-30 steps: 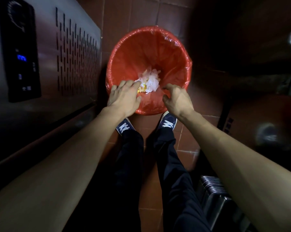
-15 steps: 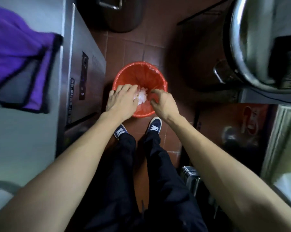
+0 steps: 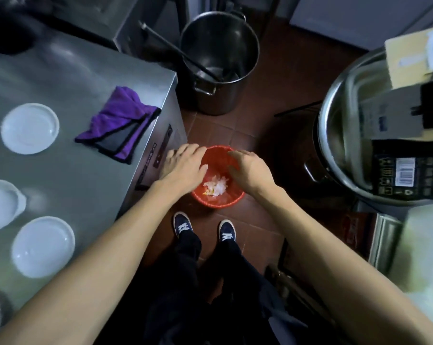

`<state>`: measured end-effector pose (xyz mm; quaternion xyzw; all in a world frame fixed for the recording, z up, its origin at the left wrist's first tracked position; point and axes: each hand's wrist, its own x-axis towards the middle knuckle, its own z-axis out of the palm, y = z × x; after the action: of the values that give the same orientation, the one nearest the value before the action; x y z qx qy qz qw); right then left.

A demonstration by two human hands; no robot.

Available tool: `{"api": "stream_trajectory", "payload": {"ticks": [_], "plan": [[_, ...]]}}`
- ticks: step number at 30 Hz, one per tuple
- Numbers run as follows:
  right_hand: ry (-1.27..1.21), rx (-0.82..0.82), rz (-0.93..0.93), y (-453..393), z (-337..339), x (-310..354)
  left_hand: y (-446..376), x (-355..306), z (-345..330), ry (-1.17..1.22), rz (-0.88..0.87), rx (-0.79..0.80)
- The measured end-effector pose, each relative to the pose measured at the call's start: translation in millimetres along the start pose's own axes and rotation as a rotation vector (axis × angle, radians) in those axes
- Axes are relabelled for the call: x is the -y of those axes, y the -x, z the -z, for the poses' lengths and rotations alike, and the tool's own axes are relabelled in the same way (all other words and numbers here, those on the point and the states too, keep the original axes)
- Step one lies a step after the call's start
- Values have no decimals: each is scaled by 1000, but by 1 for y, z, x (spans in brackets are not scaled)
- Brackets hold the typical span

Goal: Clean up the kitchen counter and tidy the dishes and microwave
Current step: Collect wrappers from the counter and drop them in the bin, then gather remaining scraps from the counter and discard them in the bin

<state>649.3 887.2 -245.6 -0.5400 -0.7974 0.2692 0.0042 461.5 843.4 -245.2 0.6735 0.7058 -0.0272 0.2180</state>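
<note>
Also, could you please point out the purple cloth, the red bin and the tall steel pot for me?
purple cloth (image 3: pixel 122 113): head view, middle of the folded fabric.
red bin (image 3: pixel 219 158): head view, inner far wall.
tall steel pot (image 3: pixel 216 99): head view, outer front wall below the handle.

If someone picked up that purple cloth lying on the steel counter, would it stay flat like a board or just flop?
The purple cloth with black trim would probably flop: it already lies folded and rumpled on the stainless steel counter. It looks like soft, fluffy fabric, so likely light for its size. It should be easy to pinch and unlikely to slip, roll or break.
</note>
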Motion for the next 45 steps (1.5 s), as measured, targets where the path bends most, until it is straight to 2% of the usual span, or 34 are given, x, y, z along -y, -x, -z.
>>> {"api": "stream_trajectory", "payload": {"ticks": [9,19,24,32,38,45], "plan": [[-27,-93,317,8,59,20,62,-7,50,-52,181,-186],[36,-14,602,26,62,128,171,15,69,16,474,-354],[73,82,751,51,35,185,241,38,60,49,641,-431],[154,224,912,121,-32,271,363,75,22,105,854,-470],[210,285,1012,196,-84,339,479,95,-13,137,1018,-525],[232,347,1137,297,-144,408,605,107,-51,205,1132,-602]]}}
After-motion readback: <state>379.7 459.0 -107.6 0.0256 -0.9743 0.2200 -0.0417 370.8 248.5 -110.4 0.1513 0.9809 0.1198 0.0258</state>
